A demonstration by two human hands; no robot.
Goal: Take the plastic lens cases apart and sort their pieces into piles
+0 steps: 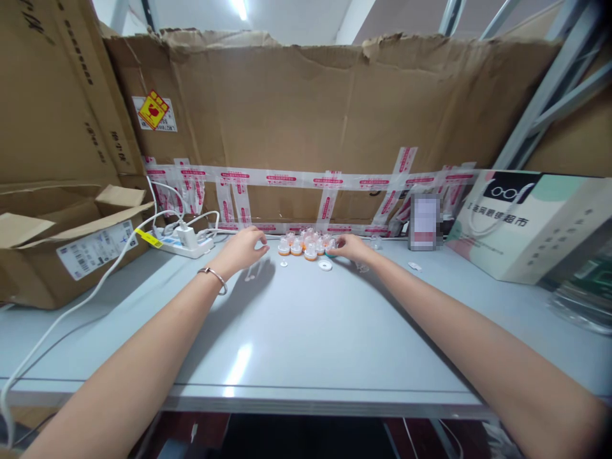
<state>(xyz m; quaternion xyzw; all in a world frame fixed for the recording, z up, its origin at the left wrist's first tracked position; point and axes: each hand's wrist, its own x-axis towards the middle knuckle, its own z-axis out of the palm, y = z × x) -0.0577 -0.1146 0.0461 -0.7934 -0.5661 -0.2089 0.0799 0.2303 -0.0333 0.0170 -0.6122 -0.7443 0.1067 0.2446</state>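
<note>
- The left hand hovers over the pale grey counter, left of the small parts; its fingers are loosely curled, with a gap between thumb and forefinger; a thin silver-coloured bracelet circles the wrist.
- The right hand reaches in from the other side; its fingers touch a small clear piece with a teal base, though whether they grip it is too small to tell.
- That piece is at the right edge of a tight cluster of small clear plastic domed pieces with orange bases, near the back of the counter, between the hands.
- A flat white plastic disc lies just in front of the cluster; a tiny white part lies to its left; a small clear plastic part is just below the right hand.
- Farther right, a small white item lies before an upright, partly pixelated phone; beside them is a white and green printed box.
- At left, a white power strip with cables is near an open brown cardboard box; a large taped cardboard panel stands behind everything.
</note>
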